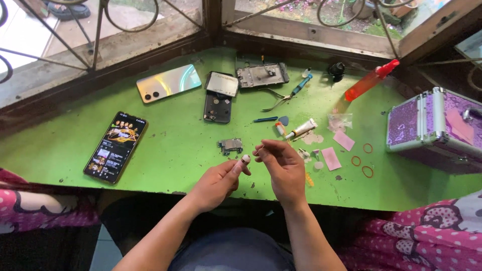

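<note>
My left hand (217, 181) hovers over the front edge of the green table (170, 150), its fingers pinched on a small pale part (245, 159). Just right of it, my right hand (282, 164) has its fingertips drawn together near that part; whether it holds anything is too small to tell. A small circuit board (230, 146) lies on the table just beyond my left hand. An open phone body (217, 103) with a loose silvery panel (222, 83) on it lies farther back.
A lit phone (116, 146) lies at the left and a silver phone back (168, 82) behind it. A metal frame (262, 75), tweezers (276, 101), glue tube (300, 130), orange spray bottle (369, 81), rubber bands (362, 160) and a purple case (436, 128) fill the right.
</note>
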